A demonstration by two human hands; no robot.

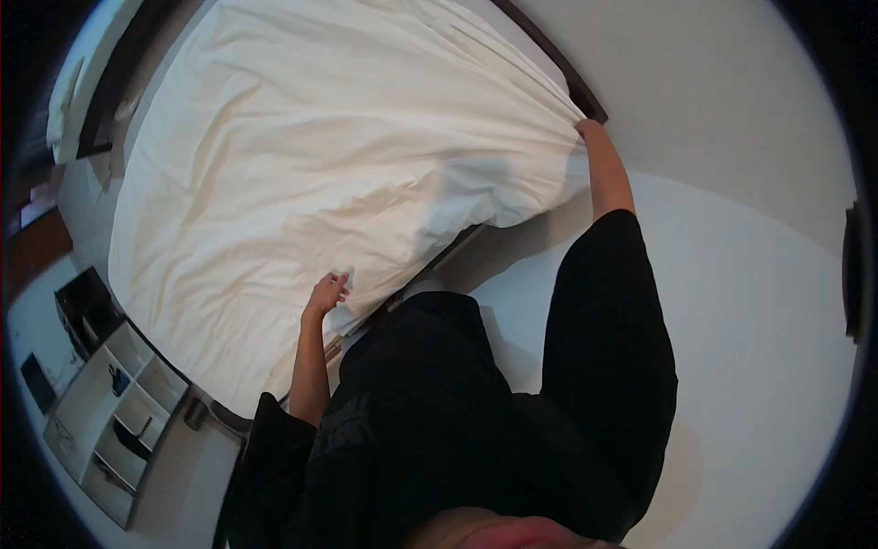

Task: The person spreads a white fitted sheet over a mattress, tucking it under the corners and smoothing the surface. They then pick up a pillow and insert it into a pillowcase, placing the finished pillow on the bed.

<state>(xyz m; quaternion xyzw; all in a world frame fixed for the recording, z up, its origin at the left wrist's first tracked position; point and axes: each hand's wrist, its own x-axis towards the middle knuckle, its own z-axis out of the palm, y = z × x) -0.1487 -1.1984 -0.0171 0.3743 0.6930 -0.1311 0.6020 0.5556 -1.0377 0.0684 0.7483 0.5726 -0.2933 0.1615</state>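
A cream bed sheet (pixel 274 156) is spread over a mattress, wrinkled along its near side. At the far right corner, beside the dark headboard, my right hand (pixel 586 126) grips the sheet's edge, and folds run taut from it across the bed. My left hand (pixel 331 291) is over the near side of the sheet, with fingers loosely apart and nothing in them. Whether its fingertips touch the cloth cannot be told. The near edge of the sheet hangs over the dark bed frame (pixel 460 243).
The dark headboard (pixel 549 46) borders the bed along a pale wall (pixel 732 101). A white shelf unit (pixel 114 425) with several dark items stands at the lower left. A black box-like object (pixel 87 306) is just beyond it. White floor (pixel 732 302) extends at right.
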